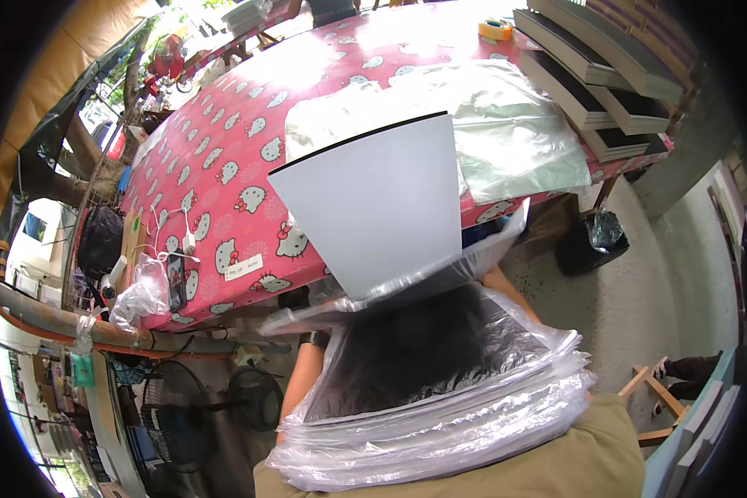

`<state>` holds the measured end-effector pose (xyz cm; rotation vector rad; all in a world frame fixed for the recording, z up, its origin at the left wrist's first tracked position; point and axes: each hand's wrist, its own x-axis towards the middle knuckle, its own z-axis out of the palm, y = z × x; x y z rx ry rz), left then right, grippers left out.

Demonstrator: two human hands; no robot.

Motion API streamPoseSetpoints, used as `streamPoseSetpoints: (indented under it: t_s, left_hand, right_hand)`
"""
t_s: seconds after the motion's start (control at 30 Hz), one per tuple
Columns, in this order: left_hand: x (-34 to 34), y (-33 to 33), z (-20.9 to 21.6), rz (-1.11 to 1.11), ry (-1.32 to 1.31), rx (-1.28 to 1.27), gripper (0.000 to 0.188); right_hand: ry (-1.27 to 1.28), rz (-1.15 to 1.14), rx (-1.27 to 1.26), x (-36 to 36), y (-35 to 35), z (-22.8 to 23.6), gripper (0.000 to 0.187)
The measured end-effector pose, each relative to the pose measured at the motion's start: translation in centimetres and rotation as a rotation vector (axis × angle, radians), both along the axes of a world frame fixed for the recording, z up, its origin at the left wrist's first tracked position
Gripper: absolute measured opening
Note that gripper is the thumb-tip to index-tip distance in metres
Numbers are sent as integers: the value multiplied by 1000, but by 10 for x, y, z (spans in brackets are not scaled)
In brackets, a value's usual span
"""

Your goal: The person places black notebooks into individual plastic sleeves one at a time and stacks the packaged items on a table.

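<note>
- Hiding both hands, the clear plastic bag spreads over the lap of the person; only the left forearm, with a dark band at its wrist, and a part of the right forearm come out from it.
- I cannot tell about the grip of either hand, whether the fingers are apart or clamped on the film.
- A dark area shows through the bag, but its nature is hard to make out; the lower edge of the white panel is partly covered by the raised film.
- Around it, the tabletop wears a pink-red cloth with white cat faces, and a pale film sheet lies there, partly blocked from sight by the panel.
- At the far right is a stack of thick boards, near a roll of yellow tape; beneath stands a black bin.
- The panel is in the middle, between the tabletop and the person, its upper part in front of the film sheet.
- It looks smooth and plain, with a thin black line along its upper edge; the bag is shiny and wrinkled, with many folds near the body.
</note>
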<state>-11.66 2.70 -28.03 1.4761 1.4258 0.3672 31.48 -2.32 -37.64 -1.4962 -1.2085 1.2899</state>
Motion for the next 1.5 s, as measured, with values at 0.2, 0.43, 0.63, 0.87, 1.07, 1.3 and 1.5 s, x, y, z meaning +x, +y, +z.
streamPoseSetpoints:
  t_s: [0.2,0.43,0.63,0.87,1.07,1.3,1.5]
  left_hand:
    - [-57,-7,45,75,405,340,41]
    - [11,-25,289,-377,-580,133,34]
    - [78,-2,305,-425,-1148,48,55]
    - [123,-6,284,-143,-996,264,61]
    - [121,-10,267,113,-889,277,24]
    - [124,-21,256,147,-1184,202,23]
    - [99,-20,267,161,-839,581,34]
  right_hand:
    - [-262,-189,249,-35,16,165,16]
    - [355,1275,197,-74,-6,291,49]
    - [-739,900,-131,-74,19,177,32]
    - [38,372,597,-146,37,358,17]
    - [313,249,484,-151,43,351,11]
    - [-154,70,859,-160,30,344,12]
    - [424,311,633,-141,36,351,11]
